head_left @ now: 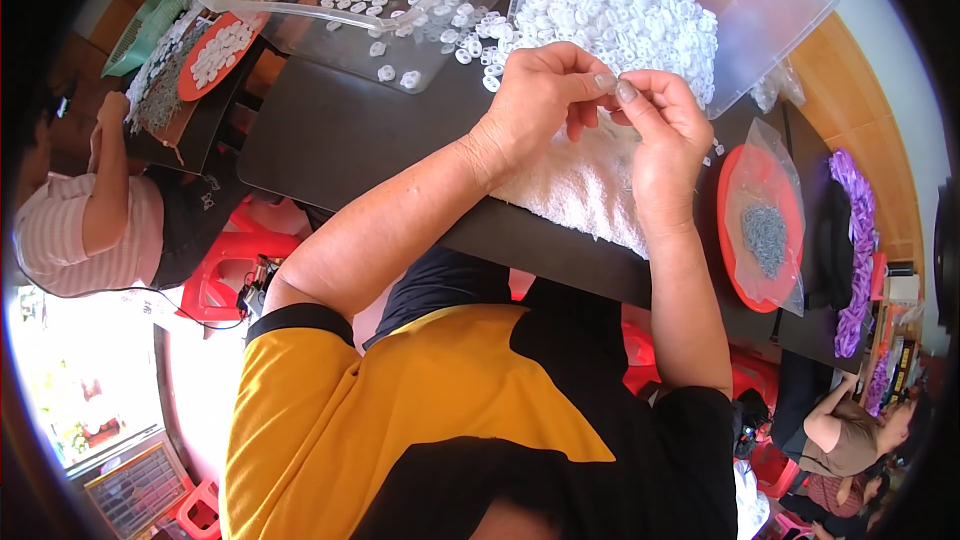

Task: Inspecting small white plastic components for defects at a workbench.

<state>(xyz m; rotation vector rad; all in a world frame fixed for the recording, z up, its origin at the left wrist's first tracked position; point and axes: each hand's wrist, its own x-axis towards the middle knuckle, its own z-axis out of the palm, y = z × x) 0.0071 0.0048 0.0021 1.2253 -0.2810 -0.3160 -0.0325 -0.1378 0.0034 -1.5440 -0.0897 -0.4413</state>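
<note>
My left hand (pixel 540 95) and my right hand (pixel 668 132) meet above the table, thumbs and fingertips pinched together. Whatever lies between them is too small and hidden to name. Just behind them spreads a large heap of small white plastic pieces (pixel 610 15), roughly oval with holes, in a clear plastic box (pixel 775 15). A pale, fluffy towel (pixel 575 190) lies beneath my hands and hangs toward the table's near edge. Right of my right hand, a red-orange plate (pixel 733 255) carries a clear plastic bag with a pile of small grey metal pieces (pixel 765 238).
A clear tray (pixel 425 65) with scattered white pieces stands on the dark table (pixel 330 130) at back left. Purple bundled material (pixel 850 260) lies at far right. At left, a person in a striped shirt (pixel 95 225) works beside an orange plate (pixel 188 85). Others sit at lower right.
</note>
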